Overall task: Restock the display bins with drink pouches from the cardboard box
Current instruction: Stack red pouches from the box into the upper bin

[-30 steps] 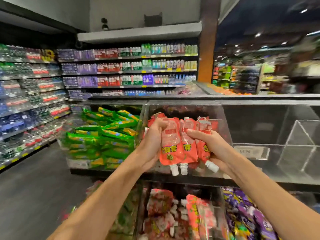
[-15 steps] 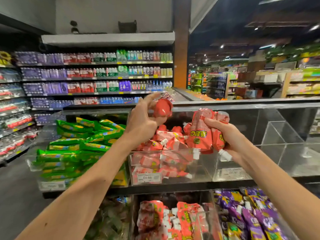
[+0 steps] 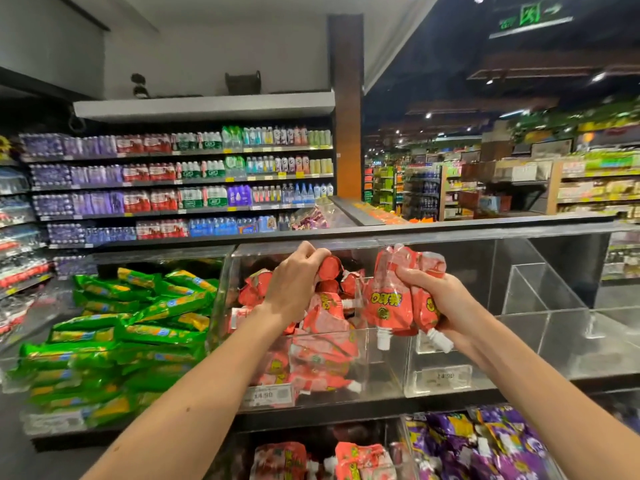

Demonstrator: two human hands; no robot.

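My left hand [image 3: 294, 284] reaches into the clear acrylic display bin [image 3: 381, 368] and grips one red drink pouch [image 3: 329, 266] by its top end, above the pile of red pouches [image 3: 322, 351] lying in the bin. My right hand [image 3: 436, 299] holds two red drink pouches [image 3: 391, 299] upside down, white spouts pointing down, just right of that bin's divider. The cardboard box is out of sight.
A bin of green packs [image 3: 131, 327] stands to the left. An acrylic compartment [image 3: 540, 327] to the right holds no pouches that I can see. Below, lower bins hold red pouches [image 3: 346, 459] and purple pouches [image 3: 485, 441]. Shelves of bottled drinks [image 3: 180, 188] line the back wall.
My left hand has taken one pouch from the bunch and lowered it into the bin. My right hand keeps the other two and has stayed to the right. The view has tilted upward.
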